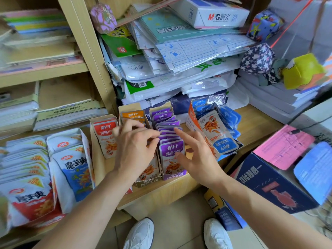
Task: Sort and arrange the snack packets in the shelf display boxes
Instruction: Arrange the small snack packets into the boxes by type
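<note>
On the shelf, the orange packets are gripped by the curled left hand. At its 3 o'clock, the purple packets are touched by the wide-spread right hand.

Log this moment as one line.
left hand: over orange packets, grip hidden | right hand: open, touching purple packets | blue packets: tilted

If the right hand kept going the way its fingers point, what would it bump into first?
Most likely the row of purple packets: the right hand points up and left in the picture, and its index fingertip seems to be at them, though depth is unclear.
</note>
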{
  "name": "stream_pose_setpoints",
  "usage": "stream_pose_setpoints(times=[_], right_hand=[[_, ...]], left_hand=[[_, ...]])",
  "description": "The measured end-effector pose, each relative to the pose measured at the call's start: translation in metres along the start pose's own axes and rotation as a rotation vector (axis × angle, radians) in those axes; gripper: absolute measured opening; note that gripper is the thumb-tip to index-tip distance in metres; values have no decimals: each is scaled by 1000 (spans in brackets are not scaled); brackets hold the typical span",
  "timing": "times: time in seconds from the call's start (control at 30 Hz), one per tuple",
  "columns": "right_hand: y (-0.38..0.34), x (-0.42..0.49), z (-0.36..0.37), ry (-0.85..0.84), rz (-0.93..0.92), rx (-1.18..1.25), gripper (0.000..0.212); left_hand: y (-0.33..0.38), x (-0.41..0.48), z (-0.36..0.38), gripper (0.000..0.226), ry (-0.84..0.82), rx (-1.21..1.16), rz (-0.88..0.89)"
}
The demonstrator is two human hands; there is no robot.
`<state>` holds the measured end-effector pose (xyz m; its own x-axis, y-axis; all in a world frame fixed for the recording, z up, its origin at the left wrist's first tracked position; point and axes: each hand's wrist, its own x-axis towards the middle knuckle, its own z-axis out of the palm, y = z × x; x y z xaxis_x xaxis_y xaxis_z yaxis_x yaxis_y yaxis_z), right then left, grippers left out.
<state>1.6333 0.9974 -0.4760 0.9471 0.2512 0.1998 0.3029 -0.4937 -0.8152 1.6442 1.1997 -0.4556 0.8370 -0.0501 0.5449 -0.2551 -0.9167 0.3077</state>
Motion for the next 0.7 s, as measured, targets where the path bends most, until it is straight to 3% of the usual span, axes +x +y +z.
stream_pose_setpoints(times=[0.1, 0.2, 0.3, 0.47, 0.57, 0.7], right_hand=[[-4, 4, 0, -31, -6, 33, 63], [-6, 11, -3, 114, -35, 111, 56], [-5, 20, -8, 193, 51, 204, 49], [3, 38, -16, 6, 28, 13, 65], [8, 46, -16, -127, -26, -258, 65], [7, 52, -15, -201, 28, -357, 73]], left_hand=[[2, 0, 1, 11, -15, -51, 1], [-1, 4, -2, 6, 2, -58, 10], [-6, 13, -2, 9, 20, -46, -19], [-11, 28, -2, 33, -138, -2, 60], [-17, 32, -1, 33, -247, 125, 127], [-26, 40, 1, 39, -299, 254, 140]])
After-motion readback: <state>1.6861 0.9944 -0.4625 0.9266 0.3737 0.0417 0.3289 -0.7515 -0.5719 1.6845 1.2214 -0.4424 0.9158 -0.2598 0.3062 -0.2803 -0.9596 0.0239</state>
